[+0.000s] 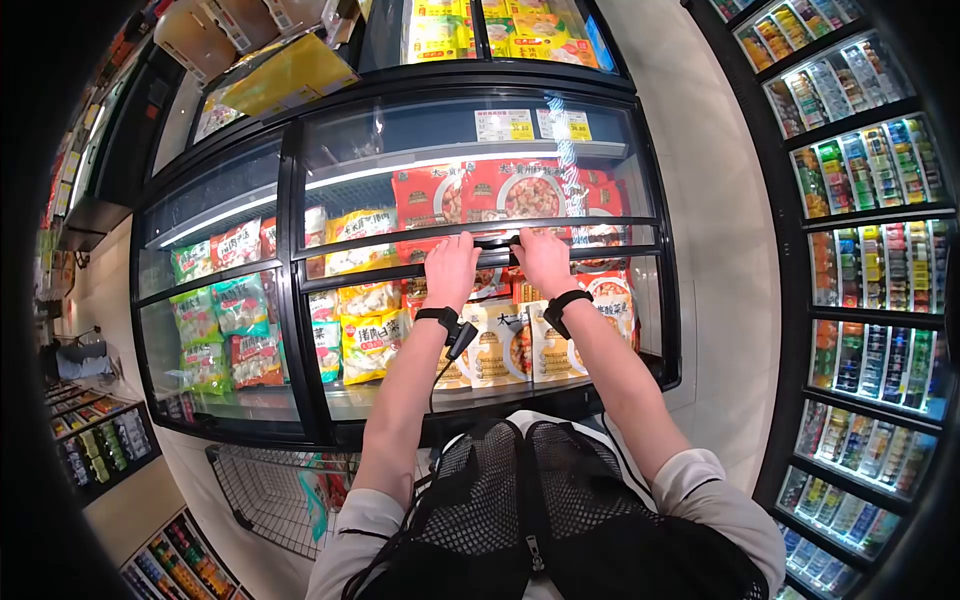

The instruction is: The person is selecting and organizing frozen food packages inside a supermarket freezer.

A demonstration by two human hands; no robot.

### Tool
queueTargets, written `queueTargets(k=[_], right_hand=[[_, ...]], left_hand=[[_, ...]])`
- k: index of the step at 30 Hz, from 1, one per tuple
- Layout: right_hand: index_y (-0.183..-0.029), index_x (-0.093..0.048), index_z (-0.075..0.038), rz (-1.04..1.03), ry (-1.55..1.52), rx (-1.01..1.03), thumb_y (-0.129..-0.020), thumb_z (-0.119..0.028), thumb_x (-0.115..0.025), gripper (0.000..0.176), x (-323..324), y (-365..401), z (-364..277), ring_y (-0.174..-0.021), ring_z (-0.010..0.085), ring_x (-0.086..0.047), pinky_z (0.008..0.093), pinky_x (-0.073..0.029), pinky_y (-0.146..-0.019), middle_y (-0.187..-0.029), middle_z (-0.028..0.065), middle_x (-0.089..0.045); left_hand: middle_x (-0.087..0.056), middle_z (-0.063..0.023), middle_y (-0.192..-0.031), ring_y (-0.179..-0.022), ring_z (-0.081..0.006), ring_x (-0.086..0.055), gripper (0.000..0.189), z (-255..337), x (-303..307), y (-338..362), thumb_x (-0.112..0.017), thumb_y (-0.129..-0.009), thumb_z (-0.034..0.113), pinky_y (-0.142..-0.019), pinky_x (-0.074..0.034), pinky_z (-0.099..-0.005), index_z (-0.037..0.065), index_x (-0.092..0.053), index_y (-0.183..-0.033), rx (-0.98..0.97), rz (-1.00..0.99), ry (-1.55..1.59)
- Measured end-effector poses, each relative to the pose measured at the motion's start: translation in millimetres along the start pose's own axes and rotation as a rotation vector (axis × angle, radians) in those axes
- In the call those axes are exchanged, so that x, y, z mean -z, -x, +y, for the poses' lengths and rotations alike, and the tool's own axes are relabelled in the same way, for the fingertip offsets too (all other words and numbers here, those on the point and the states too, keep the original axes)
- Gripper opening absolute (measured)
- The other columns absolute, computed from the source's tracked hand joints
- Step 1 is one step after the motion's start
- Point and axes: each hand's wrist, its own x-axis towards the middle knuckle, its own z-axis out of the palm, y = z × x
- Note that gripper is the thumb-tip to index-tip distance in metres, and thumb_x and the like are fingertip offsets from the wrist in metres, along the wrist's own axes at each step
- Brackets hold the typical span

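Observation:
Both my hands reach forward over a black-framed chest freezer point(292, 330) with glass lids. My left hand point(452, 268) is wrapped round the left part of the black door handle point(494, 243). Beside it, my right hand point(545, 262) has its fingers closed over the handle's right part. Black bands circle both wrists, and a small dark device with a cable sits at the left one. Beneath the glass lie red food bags point(430, 195) with bowl pictures, beige bags point(500, 355), and yellow dumpling bags point(370, 345).
A wire shopping cart point(275, 500) with items inside stands at the lower left. Green and white bags point(215, 310) fill the freezer's left section. Price cards point(532, 125) hang at the back. Lit drink shelves point(880, 265) line the right side, across a pale floor point(715, 250).

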Motion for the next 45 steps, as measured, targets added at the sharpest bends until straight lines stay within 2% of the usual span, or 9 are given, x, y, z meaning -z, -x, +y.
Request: queueTargets(k=[7,14,16,22,27,35,38,43,45], right_hand=[[-0.099,-0.061,-0.005,0.095,-0.217,-0.054,-0.096,-0.019,-0.073,0.018,-3,48,-20,-0.088,0.0387,-0.064,0.05,-0.053,-0.079,-0.091,0.0159,-0.065],[-0.123,-0.067,-0.003,-0.002,-0.239,-0.275,-0.097,-0.024,-0.071,0.033,-79,117,54,-0.105,0.0429,-0.066,0.052,-0.054,-0.092,-0.107,0.0224,-0.068],[-0.126,-0.065,0.0,0.014,-0.266,-0.391,-0.1,-0.026,-0.068,0.037,-88,98,87,-0.106,0.0434,-0.066,0.0501,-0.054,-0.095,-0.112,0.0242,-0.068],[-0.128,-0.064,0.002,0.212,-0.79,-0.631,-0.103,-0.027,-0.071,0.039,-145,17,159,-0.093,0.0292,-0.074,0.0423,-0.057,-0.088,-0.103,0.0156,-0.077],[-0.132,-0.063,-0.001,0.037,-0.549,-0.707,-0.097,-0.025,-0.077,0.045,-148,-1,141,-0.097,0.0348,-0.075,0.0458,-0.058,-0.091,-0.105,0.0186,-0.078],[-0.156,-0.05,-0.014,0.142,0.223,0.011,-0.098,-0.02,-0.066,0.061,-112,-34,120,-0.133,0.0404,-0.056,0.0578,-0.046,-0.11,-0.144,0.0242,-0.057],[-0.157,-0.05,-0.019,0.009,0.212,0.068,-0.101,-0.02,-0.059,0.057,-119,-36,122,-0.153,0.0373,-0.042,0.0585,-0.033,-0.124,-0.164,0.0183,-0.045],[-0.145,-0.059,-0.011,0.06,0.126,0.122,-0.097,-0.016,-0.057,0.048,-122,-30,134,-0.144,0.0368,-0.052,0.0525,-0.044,-0.117,-0.159,0.0159,-0.052],[-0.136,-0.064,-0.007,-0.049,0.133,0.139,-0.095,-0.013,-0.058,0.041,-116,-20,141,-0.141,0.0368,-0.054,0.0505,-0.047,-0.114,-0.154,0.0165,-0.056]], left_hand=[[-0.067,-0.0126,-0.094,-0.093,-0.0349,-0.067,0.018,6,-2,101,-0.069,-0.098,0.022,-0.081,-0.055,-0.0481,0.007,-0.064,-0.104,-0.164,-0.28,0.171],[-0.067,-0.026,-0.119,-0.114,-0.0452,-0.062,0.044,-112,-65,95,-0.066,-0.1,0.027,-0.098,-0.051,-0.0542,-0.001,-0.061,-0.134,0.437,-0.335,-0.009],[-0.07,-0.0259,-0.117,-0.108,-0.0486,-0.063,0.035,-131,-90,72,-0.067,-0.101,0.03,-0.098,-0.049,-0.0561,-0.001,-0.065,-0.119,0.294,0.246,0.089],[-0.058,-0.0319,-0.146,-0.134,-0.0503,-0.053,0.066,-179,-141,22,-0.062,-0.104,0.04,-0.117,-0.04,-0.054,0.0,-0.048,-0.156,0.582,0.122,0.074],[-0.072,-0.0238,-0.122,-0.115,-0.0334,-0.07,0.055,-174,-122,-6,-0.068,-0.104,0.035,-0.099,-0.054,-0.0419,-0.003,-0.057,-0.143,0.801,0.138,0.344],[-0.057,-0.0258,-0.152,-0.132,-0.0442,-0.061,0.056,-158,-105,-6,-0.052,-0.108,0.023,-0.104,-0.051,-0.0471,0.003,-0.045,-0.16,0.549,-0.016,0.301],[-0.058,-0.0248,-0.152,-0.133,-0.0403,-0.062,0.055,-185,-116,11,-0.053,-0.105,0.022,-0.103,-0.051,-0.0475,0.007,-0.049,-0.158,0.367,-0.079,0.425],[-0.069,-0.0265,-0.084,-0.08,-0.0394,-0.073,0.048,-193,-109,36,-0.055,-0.101,0.022,-0.073,-0.054,-0.0462,0.019,-0.063,-0.148,0.481,-0.375,0.185],[-0.071,-0.028,-0.089,-0.086,-0.0423,-0.073,0.045,-160,-67,27,-0.054,-0.102,0.019,-0.077,-0.055,-0.0524,0.017,-0.065,-0.145,0.489,-0.505,0.219]])
